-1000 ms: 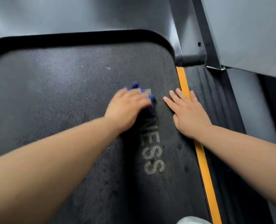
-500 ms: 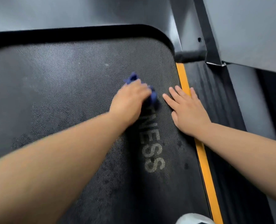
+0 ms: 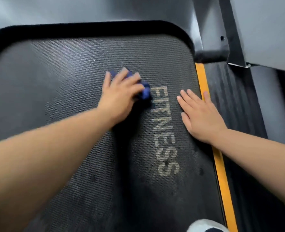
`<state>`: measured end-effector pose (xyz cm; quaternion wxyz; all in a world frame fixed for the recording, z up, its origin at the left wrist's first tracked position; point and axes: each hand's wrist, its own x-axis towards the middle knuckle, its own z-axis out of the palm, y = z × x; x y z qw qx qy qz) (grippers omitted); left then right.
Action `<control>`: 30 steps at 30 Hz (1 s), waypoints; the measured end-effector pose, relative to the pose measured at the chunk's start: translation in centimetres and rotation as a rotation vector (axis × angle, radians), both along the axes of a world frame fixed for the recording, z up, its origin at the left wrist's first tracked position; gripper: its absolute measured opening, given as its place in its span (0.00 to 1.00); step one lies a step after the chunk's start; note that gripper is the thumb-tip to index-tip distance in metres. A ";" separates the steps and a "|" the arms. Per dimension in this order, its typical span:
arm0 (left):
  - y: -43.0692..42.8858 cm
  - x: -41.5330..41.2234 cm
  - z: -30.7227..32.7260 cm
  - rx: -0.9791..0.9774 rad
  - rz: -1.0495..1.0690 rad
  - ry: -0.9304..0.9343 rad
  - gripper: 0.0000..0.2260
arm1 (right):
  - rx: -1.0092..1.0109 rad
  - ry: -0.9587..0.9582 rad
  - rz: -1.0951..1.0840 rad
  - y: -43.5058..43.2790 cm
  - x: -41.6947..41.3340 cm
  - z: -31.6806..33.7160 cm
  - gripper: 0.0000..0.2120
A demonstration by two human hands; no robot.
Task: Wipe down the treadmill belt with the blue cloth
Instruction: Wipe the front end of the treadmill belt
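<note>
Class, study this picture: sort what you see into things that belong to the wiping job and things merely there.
Belongs to the job:
crumpled blue cloth; left hand holding it; black textured treadmill belt; right hand resting flat on the belt.

Merely there:
yellow strip along the belt's edge; black ribbed side rail; white shoe toe at the bottom.

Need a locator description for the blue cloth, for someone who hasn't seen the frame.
Start at the dark treadmill belt filling most of the view and find the pale FITNESS lettering along it. Just left of its F, the left hand covers a small bunched wad: the blue cloth. It is the only blue thing; the right hand lies flat, holding nothing.
</note>
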<state>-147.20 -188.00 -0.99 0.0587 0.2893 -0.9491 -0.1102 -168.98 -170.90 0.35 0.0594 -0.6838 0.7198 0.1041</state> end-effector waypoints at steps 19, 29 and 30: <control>-1.7 4.6 0.3 0.102 -0.036 0.084 0.15 | 0.047 -0.272 0.041 -4.9 5.8 -0.2 0.25; -4.5 4.6 0.5 0.153 0.076 0.085 0.16 | 0.042 -0.268 0.034 -7.2 7.6 -0.2 0.27; -4.9 4.0 0.6 0.170 0.210 0.054 0.17 | 0.033 -0.278 0.028 -7.2 7.7 -0.2 0.26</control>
